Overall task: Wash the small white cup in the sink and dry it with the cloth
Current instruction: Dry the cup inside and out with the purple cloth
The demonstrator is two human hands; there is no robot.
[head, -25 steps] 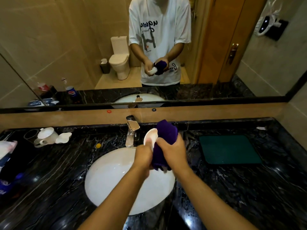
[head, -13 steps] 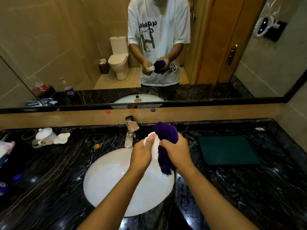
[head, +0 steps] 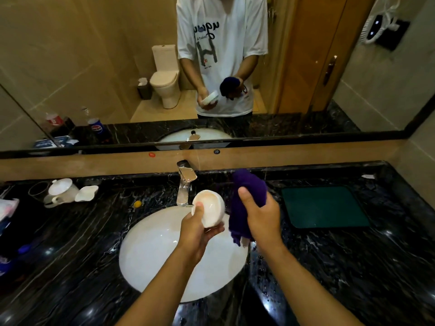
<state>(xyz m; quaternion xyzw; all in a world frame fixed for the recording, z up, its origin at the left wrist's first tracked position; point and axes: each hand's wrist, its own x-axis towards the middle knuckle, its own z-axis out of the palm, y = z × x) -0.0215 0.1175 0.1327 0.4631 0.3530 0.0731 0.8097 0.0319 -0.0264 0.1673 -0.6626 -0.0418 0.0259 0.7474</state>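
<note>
My left hand (head: 196,229) holds the small white cup (head: 210,208) above the far part of the white oval sink (head: 160,250), thumb on its rim, its mouth tilted up toward me. My right hand (head: 261,217) grips the bunched purple cloth (head: 244,198) just to the right of the cup; cloth and cup look slightly apart. The cloth's lower end hangs over the sink's right edge. The chrome faucet (head: 184,184) stands right behind the cup, with no water visibly running.
A dark green mat (head: 322,207) lies on the black marble counter (head: 353,267) to the right. A white teapot (head: 62,190) and white dish (head: 86,193) sit at the far left, with packets at the left edge. A mirror backs the counter.
The cloth was pressed against the cup with both hands close together; now my right hand has drawn the cloth away to the right and the cup's inside faces me.
</note>
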